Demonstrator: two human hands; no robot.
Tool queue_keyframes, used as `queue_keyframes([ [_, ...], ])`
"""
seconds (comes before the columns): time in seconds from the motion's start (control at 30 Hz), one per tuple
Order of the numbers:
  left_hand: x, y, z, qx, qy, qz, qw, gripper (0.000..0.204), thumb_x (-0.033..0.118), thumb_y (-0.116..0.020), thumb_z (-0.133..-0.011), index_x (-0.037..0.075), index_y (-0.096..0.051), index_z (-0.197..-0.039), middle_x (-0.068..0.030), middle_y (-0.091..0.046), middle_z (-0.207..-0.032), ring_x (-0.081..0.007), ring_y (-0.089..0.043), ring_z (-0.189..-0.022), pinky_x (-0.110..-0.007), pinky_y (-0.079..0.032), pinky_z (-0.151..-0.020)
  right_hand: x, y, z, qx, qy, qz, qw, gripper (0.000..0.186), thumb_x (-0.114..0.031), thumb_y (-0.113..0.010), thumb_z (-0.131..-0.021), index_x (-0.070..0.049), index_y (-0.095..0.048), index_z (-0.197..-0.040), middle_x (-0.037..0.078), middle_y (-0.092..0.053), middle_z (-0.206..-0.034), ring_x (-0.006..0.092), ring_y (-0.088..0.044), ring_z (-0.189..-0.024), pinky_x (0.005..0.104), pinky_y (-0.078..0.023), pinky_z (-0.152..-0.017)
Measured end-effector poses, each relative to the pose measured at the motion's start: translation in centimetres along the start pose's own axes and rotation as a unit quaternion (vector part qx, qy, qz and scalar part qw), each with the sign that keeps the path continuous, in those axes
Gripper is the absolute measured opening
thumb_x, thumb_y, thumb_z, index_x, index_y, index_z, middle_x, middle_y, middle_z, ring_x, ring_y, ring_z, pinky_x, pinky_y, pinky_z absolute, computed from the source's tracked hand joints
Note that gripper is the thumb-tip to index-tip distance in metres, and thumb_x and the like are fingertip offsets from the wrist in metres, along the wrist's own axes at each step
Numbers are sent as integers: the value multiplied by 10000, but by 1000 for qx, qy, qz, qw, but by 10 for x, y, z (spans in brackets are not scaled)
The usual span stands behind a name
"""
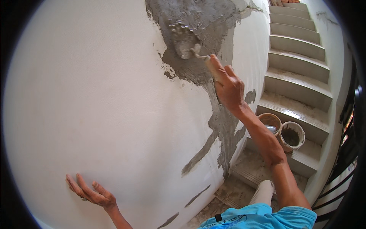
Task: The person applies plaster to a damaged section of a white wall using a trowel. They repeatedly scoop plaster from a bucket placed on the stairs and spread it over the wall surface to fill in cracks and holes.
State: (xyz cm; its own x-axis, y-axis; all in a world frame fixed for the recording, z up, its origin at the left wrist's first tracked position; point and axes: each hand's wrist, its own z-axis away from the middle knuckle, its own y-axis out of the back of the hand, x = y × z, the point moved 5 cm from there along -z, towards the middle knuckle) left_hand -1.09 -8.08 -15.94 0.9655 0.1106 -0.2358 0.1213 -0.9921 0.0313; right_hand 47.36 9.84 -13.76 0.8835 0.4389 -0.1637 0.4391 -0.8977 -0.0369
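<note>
My right hand grips the handle of a trowel, whose blurred, mortar-coated blade is against a patch of wet grey plaster high on the white wall. The plaster runs down the wall past my right wrist in irregular streaks. My left hand is at the lower left, fingers spread and resting on or very close to the bare white part of the wall, holding nothing.
A concrete staircase climbs along the right. Two buckets sit on a step beside my right forearm: a brown one and a white one with grey contents. A black metal railing runs along the right edge. My leg shows below.
</note>
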Motion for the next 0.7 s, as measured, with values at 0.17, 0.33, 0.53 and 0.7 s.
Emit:
queue_keyframes([
  [0.17, -2, 0, 2, -4, -4, -5, 1000, 503, 325, -352, -1126, -13, -462, -1482, -212, -344, -1628, -407, -292, -1525, -569, -249, -1236, 3, -13, -15, -18, -8, 19, 1000, 903, 97, -626, -773, -366, -505, -1540, 26, -569, -853, 217, -651, -707, 398, -593, -624],
  [0.33, -2, -2, 2, 0, -5, 4, 1000, 509, 334, -346, -1128, -5, -449, -1493, -209, -331, -1635, -405, -286, -1528, -574, -246, -1237, 31, -14, -21, -3, -8, 64, 998, 881, 91, -614, -793, -360, -501, -1541, 38, -573, -856, 237, -665, -710, 412, -595, -634],
  [0.53, 0, 0, 3, -3, 10, 3, 1000, 508, 330, -341, -1126, 0, -447, -1497, -208, -327, -1636, -402, -275, -1533, -582, -230, -1244, 36, 4, -26, -12, -25, 67, 997, 846, 82, -608, -819, -345, -504, -1542, 44, -575, -848, 249, -668, -695, 410, -593, -630],
  [0.7, -3, -1, 3, -7, -2, -4, 1000, 505, 320, -340, -1122, 1, -448, -1499, -207, -322, -1639, -400, -270, -1535, -582, -218, -1254, 4, -2, -32, -17, 13, 51, 998, 819, 73, -613, -831, -320, -509, -1542, 42, -574, -847, 228, -664, -694, 401, -594, -613],
])
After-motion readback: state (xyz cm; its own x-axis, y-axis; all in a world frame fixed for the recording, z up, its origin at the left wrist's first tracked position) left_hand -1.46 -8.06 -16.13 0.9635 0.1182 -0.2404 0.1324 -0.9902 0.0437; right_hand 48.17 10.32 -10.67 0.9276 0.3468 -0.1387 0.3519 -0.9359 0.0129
